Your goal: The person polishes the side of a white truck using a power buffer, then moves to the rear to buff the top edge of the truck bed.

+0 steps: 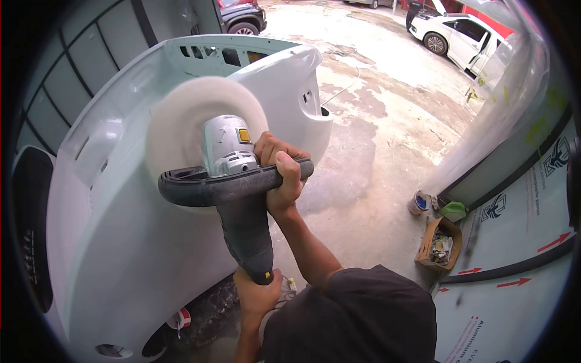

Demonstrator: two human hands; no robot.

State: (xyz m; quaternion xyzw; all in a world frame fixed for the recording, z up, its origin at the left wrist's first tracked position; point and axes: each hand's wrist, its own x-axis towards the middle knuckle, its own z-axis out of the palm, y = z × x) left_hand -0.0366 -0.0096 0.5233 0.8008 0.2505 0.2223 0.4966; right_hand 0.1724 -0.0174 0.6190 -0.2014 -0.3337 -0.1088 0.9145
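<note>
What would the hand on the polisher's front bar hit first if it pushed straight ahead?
Probably the white car panel: the right hand grips the polisher's handle, pad seemingly against it; depth is unclear.

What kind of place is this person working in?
Most likely a car body or paint shop with an open yard. A polishing machine with a white pad runs on a loose white car panel, and parked cars stand on the stained concrete floor.

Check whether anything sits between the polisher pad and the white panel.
Nothing visible does. The pad lies against the panel, with the right hand on the polisher's handle and the left hand on its grip.
</note>
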